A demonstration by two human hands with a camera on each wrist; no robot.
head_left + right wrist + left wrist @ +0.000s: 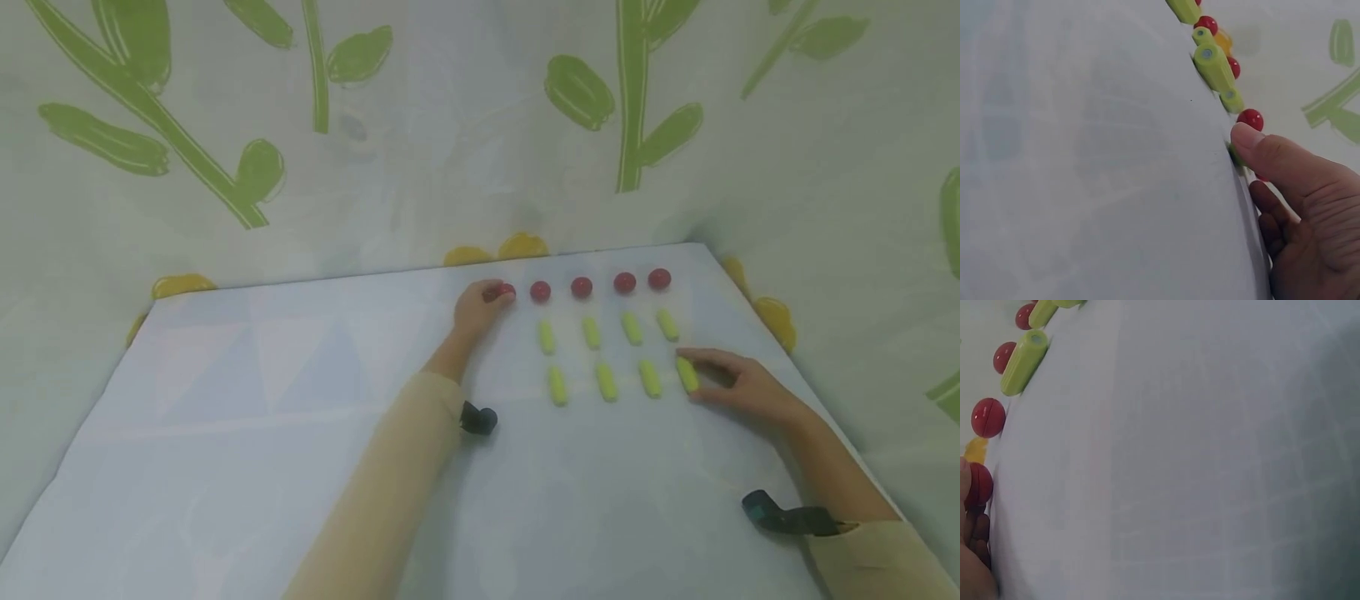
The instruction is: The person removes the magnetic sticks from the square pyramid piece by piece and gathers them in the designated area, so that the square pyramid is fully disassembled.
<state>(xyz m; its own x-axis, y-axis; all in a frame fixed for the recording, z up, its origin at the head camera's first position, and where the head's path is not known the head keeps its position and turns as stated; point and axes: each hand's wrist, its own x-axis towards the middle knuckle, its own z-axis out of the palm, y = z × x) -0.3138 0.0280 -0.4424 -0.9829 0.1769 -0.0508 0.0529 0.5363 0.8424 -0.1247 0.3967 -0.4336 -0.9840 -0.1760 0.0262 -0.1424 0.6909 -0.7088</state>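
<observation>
My left hand (477, 310) pinches a red ball (507, 293) at the left end of the back row. In the left wrist view, thumb and fingers lie around that seamed red ball (982, 486). At the right, my right hand (738, 385) has its thumb and forefinger at the two ends of a light-green stick (687, 375), the rightmost in the front row. The right wrist view shows the thumb covering most of this stick (1237, 156). More red balls (582, 287) continue the back row, with two rows of light-green sticks (606, 382) before them.
Everything lies on a white-covered table (225, 483). A pale wall covering (450, 150) with green leaf prints rises behind its back edge and along the right. Dark wrist devices (480, 419) sit on both forearms.
</observation>
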